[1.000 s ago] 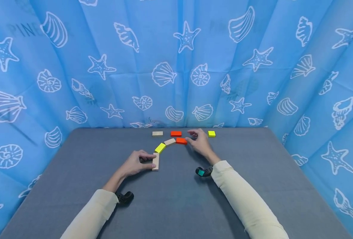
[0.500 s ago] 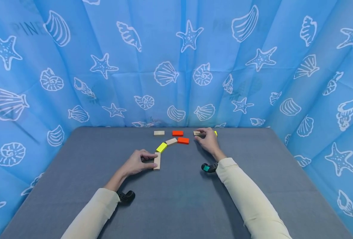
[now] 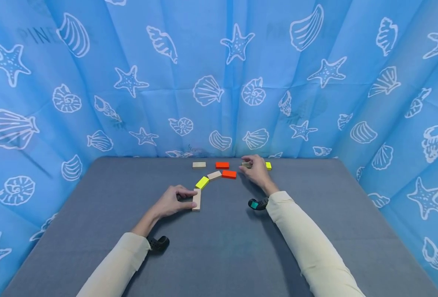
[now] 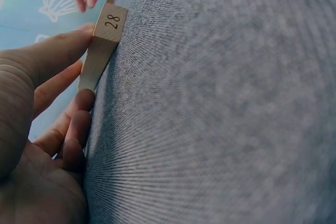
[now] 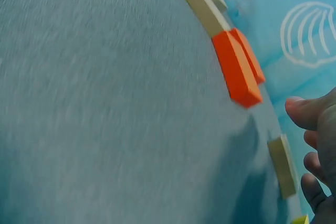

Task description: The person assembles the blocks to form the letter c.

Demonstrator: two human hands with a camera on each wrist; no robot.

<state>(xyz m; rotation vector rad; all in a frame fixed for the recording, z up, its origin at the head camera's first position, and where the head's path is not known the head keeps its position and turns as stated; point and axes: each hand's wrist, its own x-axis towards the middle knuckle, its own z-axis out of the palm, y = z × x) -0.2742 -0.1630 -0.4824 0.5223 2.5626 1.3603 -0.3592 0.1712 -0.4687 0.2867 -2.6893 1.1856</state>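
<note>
My left hand (image 3: 173,201) holds a plain wooden block (image 3: 196,200) lying flat on the table, thumb at its near end and a finger at its far end. In the left wrist view this block (image 4: 110,24) bears the number 28. From it curve a yellow block (image 3: 202,182), another wooden block (image 3: 214,175) and a red block (image 3: 229,174). My right hand (image 3: 257,171) hovers at a wooden block (image 3: 246,164) in the back row, partly hiding it. The right wrist view shows its thumb and fingers apart from that wooden block (image 5: 283,166).
Along the table's back edge lie a wooden block (image 3: 199,165), a red block (image 3: 222,165) and, right of my right hand, a yellow block (image 3: 268,166). A blue shell-print curtain (image 3: 219,82) hangs directly behind the grey tabletop (image 3: 219,247).
My right hand has left the right end of the curve's red block and moved right, to the wooden block in the back row. The left hand stays on its block.
</note>
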